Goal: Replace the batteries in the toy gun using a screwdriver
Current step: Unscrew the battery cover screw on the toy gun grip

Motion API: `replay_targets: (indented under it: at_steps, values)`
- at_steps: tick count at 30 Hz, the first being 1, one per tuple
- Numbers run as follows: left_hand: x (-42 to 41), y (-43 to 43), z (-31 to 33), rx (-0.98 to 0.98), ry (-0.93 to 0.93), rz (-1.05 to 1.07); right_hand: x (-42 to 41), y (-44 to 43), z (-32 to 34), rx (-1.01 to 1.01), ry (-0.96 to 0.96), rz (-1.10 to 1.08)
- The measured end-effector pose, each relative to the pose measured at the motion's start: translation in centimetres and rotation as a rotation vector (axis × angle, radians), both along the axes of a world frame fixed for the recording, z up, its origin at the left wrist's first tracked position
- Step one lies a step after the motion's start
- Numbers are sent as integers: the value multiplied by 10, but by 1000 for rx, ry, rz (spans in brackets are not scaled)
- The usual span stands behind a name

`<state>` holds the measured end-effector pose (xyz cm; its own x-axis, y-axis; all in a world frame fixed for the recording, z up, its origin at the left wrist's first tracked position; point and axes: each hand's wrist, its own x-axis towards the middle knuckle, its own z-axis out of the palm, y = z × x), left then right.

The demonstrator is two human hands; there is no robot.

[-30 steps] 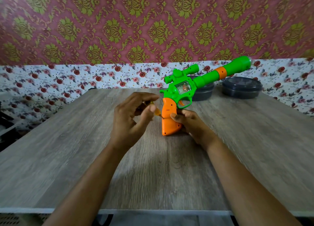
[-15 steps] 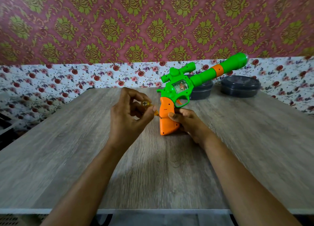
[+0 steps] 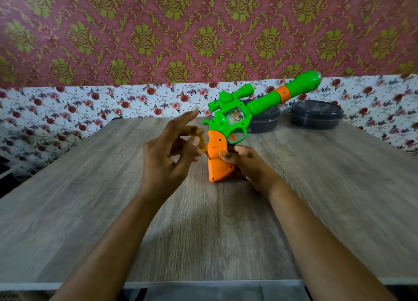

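Two hands work over the bench [image 3: 90,199]. The right hand [image 3: 246,163] curls its fingers round the orange grip of the toy gun [image 3: 233,117], which stands butt-down mid-bench, barrel tilted up to the right. The left hand [image 3: 162,160] pinches a small amber screwdriver [image 3: 199,140], forefinger stretched out, tip against the grip.

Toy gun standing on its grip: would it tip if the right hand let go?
Probably tips: the toy gun balances on its narrow orange grip, long barrel jutting sideways. Looks like stiff, light plastic, so the screwdriver push could shove it.
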<state>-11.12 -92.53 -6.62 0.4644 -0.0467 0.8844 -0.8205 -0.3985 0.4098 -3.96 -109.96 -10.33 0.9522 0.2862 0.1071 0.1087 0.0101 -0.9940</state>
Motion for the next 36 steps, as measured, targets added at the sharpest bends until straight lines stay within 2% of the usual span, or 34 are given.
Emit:
replay_targets:
  at_steps: [9, 13, 19, 24, 36]
  values:
    - [-1, 2, 2, -175, 9, 41, 0, 0, -1, -1, -9, -1]
    - [-1, 0, 3, -165, 18, 51, 0, 1, 0, 11, -9, 4]
    - [-1, 2, 2, -43, -3, 29, 1, 0, 0, 17, -14, 25]
    - [-1, 3, 1, 18, -115, 107, 3, 0, -2, 26, -10, 2]
    - [-3, 2, 2, -132, -84, 80, 5, 0, -3, 44, -25, 34]
